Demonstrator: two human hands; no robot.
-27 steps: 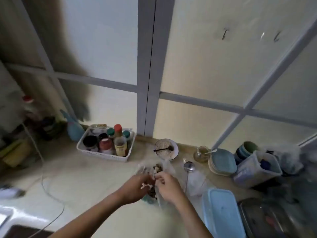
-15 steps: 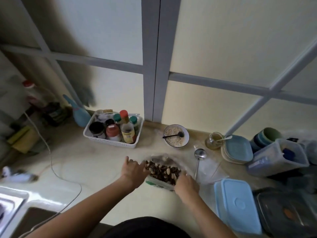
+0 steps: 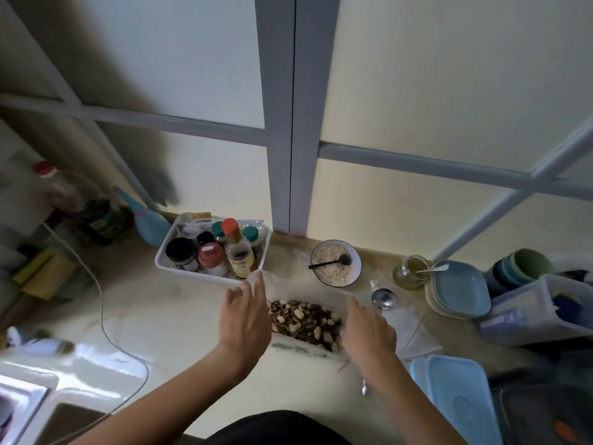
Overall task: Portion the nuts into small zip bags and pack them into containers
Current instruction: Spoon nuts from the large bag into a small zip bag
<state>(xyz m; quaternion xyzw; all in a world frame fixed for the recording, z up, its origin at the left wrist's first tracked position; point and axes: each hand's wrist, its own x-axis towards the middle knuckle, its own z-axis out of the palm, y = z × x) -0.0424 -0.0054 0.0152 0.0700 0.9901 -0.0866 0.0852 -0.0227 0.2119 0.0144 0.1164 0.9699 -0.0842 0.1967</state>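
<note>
A clear plastic bag [image 3: 300, 347] lies open on the counter, full of mixed nuts [image 3: 301, 319]. My left hand [image 3: 245, 316] pinches the bag's left edge and lifts the plastic up near the white basket. On the other side, my right hand [image 3: 369, 329] holds the right edge; its fingertips are hidden behind the hand. The mouth of the bag is spread wide between the two hands. A metal scoop [image 3: 382, 298] lies just right of the bag on some thin clear plastic bags [image 3: 410, 326]. A blue-lidded container [image 3: 455, 399] sits at the lower right.
A white basket [image 3: 192, 276] of jars and bottles stands behind my left hand. Behind the bag are a bowl [image 3: 356, 261] of oats with a black spoon and a glass jar [image 3: 412, 273]. Stacked blue lids [image 3: 459, 289] and a clear tub [image 3: 539, 313] stand right. Sink [image 3: 19, 399] lower left.
The hands were together working at the bag's closed top; they have since moved apart and pulled the bag's mouth wide open, exposing the nuts. The camera has tilted down.
</note>
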